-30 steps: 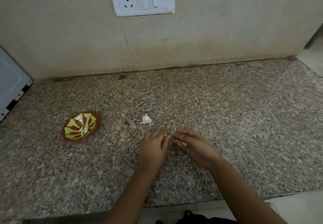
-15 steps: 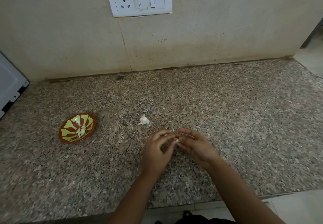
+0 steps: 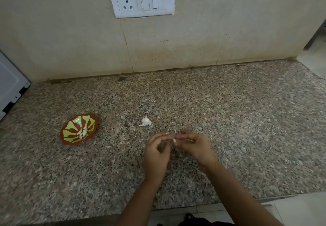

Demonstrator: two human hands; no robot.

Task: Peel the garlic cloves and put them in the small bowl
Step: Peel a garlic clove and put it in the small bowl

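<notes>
Peeling is in hand: left hand (image 3: 156,155) and right hand (image 3: 194,146), fingers curled, pinch one garlic clove (image 3: 174,140) between their fingertips above the counter (image 3: 229,120) near its front edge; the next move probably calls for stripping the skin, then carrying the clove left to the small bowl (image 3: 74,143).

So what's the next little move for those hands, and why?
Probably pull the remaining skin off the garlic clove pinched between the left hand and right hand: a white flake juts from it, so it looks only partly peeled. The small bowl on the left comes after.
</notes>
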